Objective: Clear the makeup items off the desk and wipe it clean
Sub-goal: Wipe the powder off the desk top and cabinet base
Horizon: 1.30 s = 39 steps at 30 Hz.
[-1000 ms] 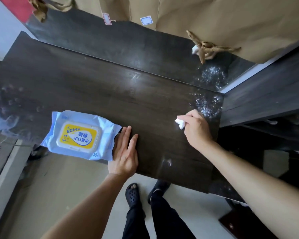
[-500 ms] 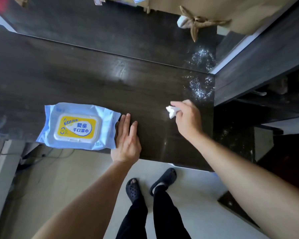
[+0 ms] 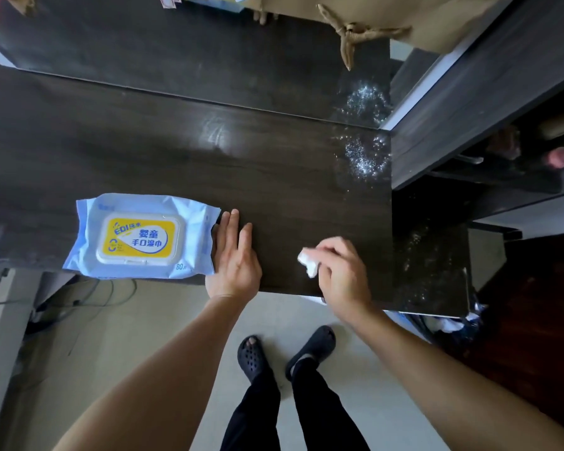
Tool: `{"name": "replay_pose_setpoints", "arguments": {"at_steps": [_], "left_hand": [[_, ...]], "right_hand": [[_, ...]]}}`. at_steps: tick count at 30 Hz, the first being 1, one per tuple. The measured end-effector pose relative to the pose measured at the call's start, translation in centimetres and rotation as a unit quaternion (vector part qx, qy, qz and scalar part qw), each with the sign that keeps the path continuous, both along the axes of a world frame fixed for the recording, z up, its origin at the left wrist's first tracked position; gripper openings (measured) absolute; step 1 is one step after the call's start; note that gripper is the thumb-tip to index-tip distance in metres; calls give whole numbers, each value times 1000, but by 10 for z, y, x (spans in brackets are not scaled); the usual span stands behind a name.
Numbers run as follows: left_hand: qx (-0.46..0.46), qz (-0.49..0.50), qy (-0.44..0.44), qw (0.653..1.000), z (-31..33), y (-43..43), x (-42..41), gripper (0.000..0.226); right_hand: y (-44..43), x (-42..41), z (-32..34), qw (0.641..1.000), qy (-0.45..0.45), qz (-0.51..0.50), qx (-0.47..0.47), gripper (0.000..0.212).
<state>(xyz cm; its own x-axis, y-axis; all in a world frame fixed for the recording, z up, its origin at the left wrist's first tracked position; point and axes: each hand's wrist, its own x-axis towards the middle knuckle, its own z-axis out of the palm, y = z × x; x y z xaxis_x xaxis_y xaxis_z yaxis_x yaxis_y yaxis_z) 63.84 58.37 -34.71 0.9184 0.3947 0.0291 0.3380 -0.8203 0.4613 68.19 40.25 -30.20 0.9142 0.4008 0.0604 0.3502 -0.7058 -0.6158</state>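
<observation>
1. Desk (image 3: 176,157): dark wood-grain top, flat and rectangular, with a faint sheen and pale smears near the middle. A glossy dark panel stands along its far edge.
2. Wipe pack (image 3: 140,236): soft pale-blue plastic pouch, pillow-shaped with crimped ends. It has a rigid cream flip lid and a yellow label with printed characters. It lies flat at the desk's near edge, left of centre, lid shut.
3. Left hand (image 3: 235,258): palm down on the desk, fingers straight and close together, just beside the pack's right end. It holds nothing.
4. Right hand (image 3: 342,271): fingers curled round the white wipe, pressing it to the desk near the front edge, right of the left hand.
5. White wipe (image 3: 308,262): a small crumpled wad, soft and creased, showing past the fingertips.
6. Glittery spill (image 3: 365,157): fine silvery specks scattered in a loose patch at the desk's far right corner, well apart from the wipe.
7. Paper bag (image 3: 437,17): tan kraft paper with a twisted paper handle, behind the desk at upper right.
8. Clogs (image 3: 251,356): black and perforated, on a pale smooth floor.
</observation>
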Motion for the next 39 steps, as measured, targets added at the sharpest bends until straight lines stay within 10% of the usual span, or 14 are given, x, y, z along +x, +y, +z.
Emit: {"name": "replay_pose_setpoints", "arguments": {"at_steps": [10,23,39], "left_hand": [[23,13,7,1000,0,-3,0,43],[47,83,45,994,7,-54,33,47],[75,91,36,992,3,-54,34,46]], "right_hand": [[-53,-52,1,986,75,134,-64,33],[23,255,26,974,-147,27,-168,15],[5,228,-7,948,-135,132,-255,31]]}}
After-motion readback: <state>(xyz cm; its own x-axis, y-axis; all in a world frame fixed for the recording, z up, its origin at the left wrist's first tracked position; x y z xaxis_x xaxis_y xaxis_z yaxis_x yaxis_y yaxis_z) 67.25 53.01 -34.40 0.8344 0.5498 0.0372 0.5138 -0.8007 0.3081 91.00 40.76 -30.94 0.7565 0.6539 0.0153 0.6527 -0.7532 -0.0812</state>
